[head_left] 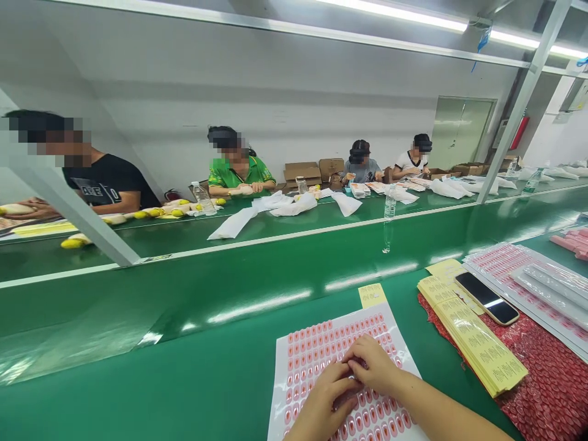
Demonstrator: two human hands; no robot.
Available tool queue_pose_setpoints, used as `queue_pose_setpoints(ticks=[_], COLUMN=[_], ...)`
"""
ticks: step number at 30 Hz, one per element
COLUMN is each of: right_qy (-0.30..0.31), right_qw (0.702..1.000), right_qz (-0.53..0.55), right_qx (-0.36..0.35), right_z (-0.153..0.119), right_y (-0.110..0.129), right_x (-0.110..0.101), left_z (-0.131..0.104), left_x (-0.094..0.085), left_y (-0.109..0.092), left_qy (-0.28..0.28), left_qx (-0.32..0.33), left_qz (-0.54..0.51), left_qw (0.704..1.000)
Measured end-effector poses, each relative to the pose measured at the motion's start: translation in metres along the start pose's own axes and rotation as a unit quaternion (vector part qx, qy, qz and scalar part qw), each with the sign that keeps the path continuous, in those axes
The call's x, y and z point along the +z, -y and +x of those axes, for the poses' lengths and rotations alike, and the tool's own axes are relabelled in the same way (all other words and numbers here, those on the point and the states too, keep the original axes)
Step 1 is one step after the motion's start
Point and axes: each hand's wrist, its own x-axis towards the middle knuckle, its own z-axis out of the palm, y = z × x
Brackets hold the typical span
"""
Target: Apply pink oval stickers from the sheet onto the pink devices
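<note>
A white sheet [281,373] lies on the green table in front of me, covered with rows of small pink oval pieces [310,349] that look like glossy false nails. My left hand [327,392] rests over the middle of the sheet, its fingers curled inward. From the right, my right hand [371,362] meets it, fingers bent and pinched against the left fingertips. Whatever lies between the fingertips is hidden or too small to make out. Under the sheet's far edge a small yellow label sheet [373,295] sticks out.
To the right, yellow label strips [473,337] and a phone [487,298] lie on red bubble wrap [542,380]. More nail sheets [500,260] sit behind. Across the green belt [193,288], several people work among white bags [294,205] and bottles [390,202]. A slanted post [73,190] stands left.
</note>
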Motion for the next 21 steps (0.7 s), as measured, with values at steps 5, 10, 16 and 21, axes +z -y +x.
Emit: queue_pose_setpoints(ticks=[5, 10, 16, 21], right_qy=[0.001, -0.001, -0.004, -0.001], right_qw=[1.0, 1.0, 1.0, 1.0], right_qz=[0.001, 0.006, 0.012, 0.012], right_qx=[0.004, 0.008, 0.004, 0.005], right_z=[-0.0002, -0.0005, -0.0016, -0.001], right_y=[0.001, 0.0019, 0.001, -0.0001], right_x=[0.001, 0.0005, -0.0007, -0.0004], left_z=[-0.0009, -0.0013, -0.0008, -0.0006], left_x=[0.0005, 0.0012, 0.0007, -0.0008], left_y=[0.0032, 0.0031, -0.0011, -0.0041], left_qy=[-0.003, -0.004, 0.001, 0.001], left_qx=[0.014, 0.023, 0.007, -0.002], left_qz=[0.01, 0.019, 0.012, 0.001], left_qw=[1.0, 1.0, 1.0, 1.0])
